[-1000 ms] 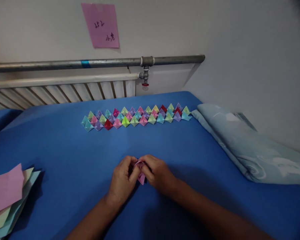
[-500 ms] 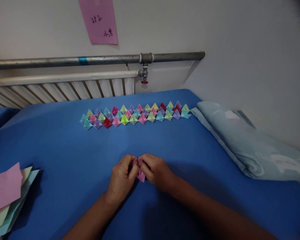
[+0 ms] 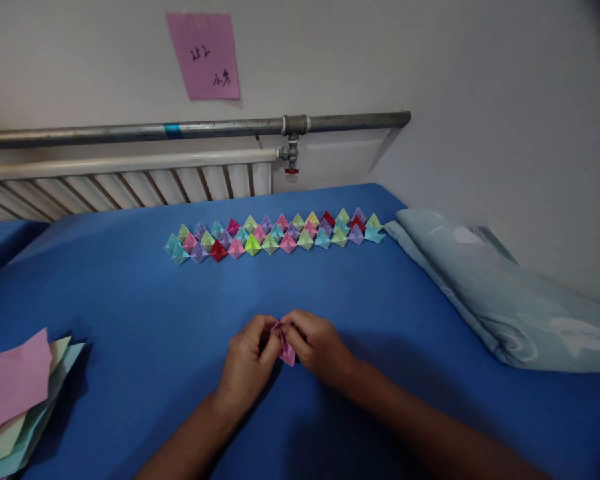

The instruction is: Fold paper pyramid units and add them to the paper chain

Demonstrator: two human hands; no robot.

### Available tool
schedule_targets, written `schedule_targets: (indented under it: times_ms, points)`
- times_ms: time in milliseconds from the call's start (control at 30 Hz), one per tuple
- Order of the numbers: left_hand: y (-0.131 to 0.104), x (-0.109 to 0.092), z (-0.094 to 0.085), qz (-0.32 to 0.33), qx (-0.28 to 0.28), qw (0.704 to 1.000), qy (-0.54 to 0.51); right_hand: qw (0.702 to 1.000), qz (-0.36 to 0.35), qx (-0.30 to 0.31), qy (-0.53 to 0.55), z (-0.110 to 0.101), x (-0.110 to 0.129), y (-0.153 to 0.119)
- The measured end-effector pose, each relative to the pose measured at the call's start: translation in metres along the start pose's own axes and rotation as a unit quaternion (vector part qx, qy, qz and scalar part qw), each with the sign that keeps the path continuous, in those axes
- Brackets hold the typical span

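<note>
Between my two hands is a small folded pink paper [image 3: 287, 353], its pointed lower end showing below the fingers. My left hand [image 3: 249, 353] pinches its left side between thumb and forefinger. On the right side, my right hand [image 3: 316, 343] grips it the same way, fingertips close to those of the left. The fingers cover much of the paper's upper part. Beyond the hands, several folded paper boats [image 3: 253, 245] in mixed colours stand in close rows on the blue surface [image 3: 145, 320].
A stack of coloured paper sheets [image 3: 15, 383] lies at the left. At the right is a folded pale green-blue blanket [image 3: 490, 293] by the wall. Behind the surface run a radiator [image 3: 145, 183] and a metal pipe [image 3: 230, 128], with a pink note [image 3: 205, 63] above.
The view has tilted up slightly, so everything sits a little lower in the picture. Both hands keep hold of the pink paper, with the fingers shifted slightly on it.
</note>
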State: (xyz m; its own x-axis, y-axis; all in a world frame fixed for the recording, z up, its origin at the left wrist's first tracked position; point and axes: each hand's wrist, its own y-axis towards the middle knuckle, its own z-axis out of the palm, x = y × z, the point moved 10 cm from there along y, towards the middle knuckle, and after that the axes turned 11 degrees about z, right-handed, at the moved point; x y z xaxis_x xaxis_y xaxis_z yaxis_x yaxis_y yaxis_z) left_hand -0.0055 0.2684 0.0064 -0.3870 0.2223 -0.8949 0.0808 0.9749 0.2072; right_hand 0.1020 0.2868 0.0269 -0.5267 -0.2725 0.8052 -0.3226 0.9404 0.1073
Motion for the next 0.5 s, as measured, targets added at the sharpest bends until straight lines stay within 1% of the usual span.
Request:
schedule_targets:
  times_ms: [133,267,400,500]
  points:
    - [0.0009,0.0012,-0.0033,0.007,-0.009,1.0,0.015,1.0,0.004,0.002,-0.007,0.0002,0.0006,-0.0003]
    - [0.0001,0.0009,-0.0027,0.014,-0.003,0.999,0.035,1.0,0.007,0.007,-0.007,0.0017,0.0001,-0.0003]
    - [-0.0003,0.0002,0.0011,0.009,0.006,1.0,-0.001,1.0,0.003,0.0,-0.003,0.0003,-0.0005,0.0]
    - [0.0004,-0.0004,0.0019,0.012,0.006,1.0,-0.005,1.0,0.005,0.006,-0.003,0.0006,-0.0005,-0.0002]
